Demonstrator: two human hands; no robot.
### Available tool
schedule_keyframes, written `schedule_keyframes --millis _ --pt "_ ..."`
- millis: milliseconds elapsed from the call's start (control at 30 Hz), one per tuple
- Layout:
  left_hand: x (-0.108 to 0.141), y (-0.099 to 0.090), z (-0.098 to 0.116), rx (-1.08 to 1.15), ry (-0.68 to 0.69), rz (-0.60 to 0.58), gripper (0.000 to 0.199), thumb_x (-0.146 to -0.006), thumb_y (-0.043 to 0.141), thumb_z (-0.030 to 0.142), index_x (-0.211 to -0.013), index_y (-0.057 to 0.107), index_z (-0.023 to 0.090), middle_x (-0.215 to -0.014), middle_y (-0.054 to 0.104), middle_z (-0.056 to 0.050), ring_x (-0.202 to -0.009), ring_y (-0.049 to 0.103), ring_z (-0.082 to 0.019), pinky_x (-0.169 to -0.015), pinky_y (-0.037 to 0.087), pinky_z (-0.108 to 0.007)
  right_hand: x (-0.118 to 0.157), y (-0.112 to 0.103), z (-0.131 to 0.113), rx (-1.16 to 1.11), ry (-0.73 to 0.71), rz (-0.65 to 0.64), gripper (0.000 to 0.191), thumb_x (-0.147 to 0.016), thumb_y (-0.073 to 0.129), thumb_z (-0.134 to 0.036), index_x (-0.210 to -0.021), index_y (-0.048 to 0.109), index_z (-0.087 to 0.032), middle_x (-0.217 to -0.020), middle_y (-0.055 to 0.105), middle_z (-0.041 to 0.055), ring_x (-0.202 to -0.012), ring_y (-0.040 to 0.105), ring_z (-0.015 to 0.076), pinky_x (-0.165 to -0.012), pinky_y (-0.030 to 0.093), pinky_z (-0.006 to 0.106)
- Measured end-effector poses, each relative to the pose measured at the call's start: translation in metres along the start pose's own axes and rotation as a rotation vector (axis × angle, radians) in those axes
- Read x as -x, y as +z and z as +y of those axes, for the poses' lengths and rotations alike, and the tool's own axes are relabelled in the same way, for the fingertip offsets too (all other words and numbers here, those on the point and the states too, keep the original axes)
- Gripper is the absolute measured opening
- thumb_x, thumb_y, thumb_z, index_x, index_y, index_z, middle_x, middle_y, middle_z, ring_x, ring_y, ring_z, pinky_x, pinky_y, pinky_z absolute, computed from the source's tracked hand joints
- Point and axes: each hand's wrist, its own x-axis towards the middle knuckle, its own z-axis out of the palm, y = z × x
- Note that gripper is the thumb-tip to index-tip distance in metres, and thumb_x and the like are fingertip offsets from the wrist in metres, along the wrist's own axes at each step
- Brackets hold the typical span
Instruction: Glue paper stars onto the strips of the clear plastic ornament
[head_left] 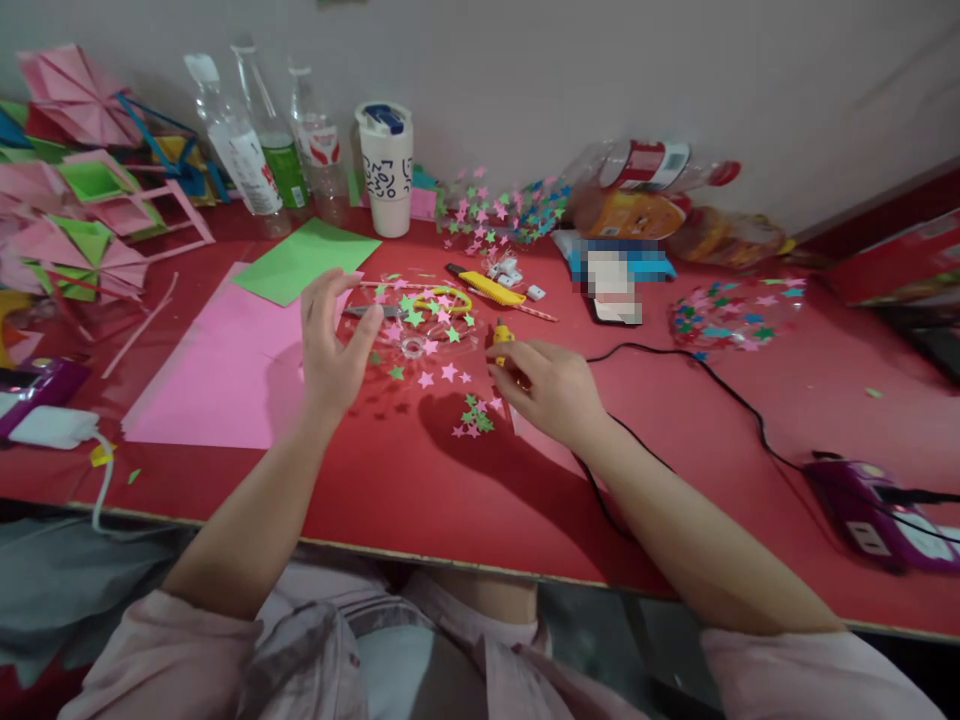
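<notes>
My left hand point(334, 345) is raised over the edge of a pink sheet point(217, 390), fingers apart and nothing between them. My right hand point(551, 390) grips a yellow tool point(502, 340) with a thin dark tip pointing away from me; a black cord runs from beneath this hand. Between the hands, pink and green paper stars point(448, 372) are scattered on and around clear plastic. A small cluster of stars point(474, 415) lies just left of my right hand. Yellow-handled scissors point(379, 312) rest among the stars, near my left fingertips.
A green sheet point(307, 262), clear bottles point(319, 150) and a white cup point(386, 175) stand or lie at the back. A yellow cutter point(491, 288) lies mid-table. Purple power strips point(870, 510) sit at both sides. Paper crafts point(82, 200) fill the left; bottles point(652, 165) lie back right.
</notes>
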Motion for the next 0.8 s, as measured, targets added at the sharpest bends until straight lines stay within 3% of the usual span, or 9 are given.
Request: schedule_keyframes --millis 100,200,267,367,533,633,800 --pt "-0.001 -0.002 -0.002 0.018 0.004 0.034 0.035 -0.087 0.051 0.044 -0.115 0.051 0.024 -0.123 0.052 -0.009 -0.120 0.048 -0.023 -0.098 0.041 -0.041 0.007 0.001 0.006 -0.039 0.058 -0.001 0.017 -0.087 0.046 -0.023 -0.091 0.062 -0.017 -0.070 0.063 0.0030 -0.059 0.052 0.0124 -0.058 0.038 0.024" --pt "0.002 -0.004 0.007 -0.032 0.162 0.102 0.031 -0.086 0.053 0.040 -0.112 0.052 0.023 -0.119 0.054 -0.008 -0.117 0.048 -0.022 -0.096 0.042 -0.041 0.009 0.003 0.011 -0.096 -0.005 -0.067 0.016 -0.087 0.047 -0.023 -0.086 0.063 -0.018 -0.074 0.062 0.0045 -0.067 0.053 0.0145 -0.064 0.040 0.026" --pt "0.009 -0.004 0.020 -0.039 0.289 0.097 0.025 -0.084 0.055 0.033 -0.106 0.054 0.020 -0.104 0.059 -0.007 -0.103 0.055 -0.020 -0.088 0.046 -0.037 0.010 0.005 0.012 -0.097 -0.079 -0.160 0.017 -0.086 0.049 -0.024 -0.082 0.064 -0.018 -0.077 0.062 0.0054 -0.073 0.052 0.0161 -0.069 0.039 0.029" --pt "0.026 -0.002 0.041 0.013 0.448 -0.105 0.012 -0.083 0.054 0.020 -0.096 0.055 0.018 -0.078 0.061 -0.001 -0.065 0.055 -0.010 -0.065 0.047 -0.025 0.014 0.009 0.011 -0.005 -0.154 -0.260 0.017 -0.085 0.051 -0.024 -0.080 0.066 -0.017 -0.082 0.062 0.0061 -0.082 0.051 0.0189 -0.077 0.036 0.033" --pt "0.054 0.012 0.056 -0.052 0.663 -0.549 0.013 -0.088 0.046 0.021 -0.083 0.058 0.018 -0.064 0.064 0.001 -0.056 0.057 -0.010 -0.055 0.041 -0.023 0.020 0.017 0.005 0.164 -0.237 -0.315 0.017 -0.085 0.053 -0.023 -0.079 0.066 -0.015 -0.083 0.060 0.0067 -0.086 0.045 0.0200 -0.088 0.032 0.036" --pt "0.062 0.020 0.053 -0.064 0.613 -0.668 0.018 -0.089 0.043 0.022 -0.080 0.059 0.018 -0.067 0.066 0.000 -0.059 0.060 -0.012 -0.057 0.041 -0.023 0.021 0.021 0.006 0.231 -0.310 -0.289 0.022 -0.087 0.049 -0.020 -0.070 0.063 -0.017 -0.077 0.056 0.0051 -0.081 0.040 0.0190 -0.091 0.030 0.037" --pt "0.065 0.025 0.049 -0.077 0.346 -0.768 0.014 -0.087 0.046 0.022 -0.084 0.060 0.019 -0.072 0.067 0.000 -0.062 0.060 -0.012 -0.057 0.040 -0.023 0.021 0.021 0.006 0.232 -0.347 -0.269 0.026 -0.088 0.046 -0.016 -0.068 0.062 -0.018 -0.075 0.054 0.0042 -0.079 0.037 0.0182 -0.093 0.029 0.037"
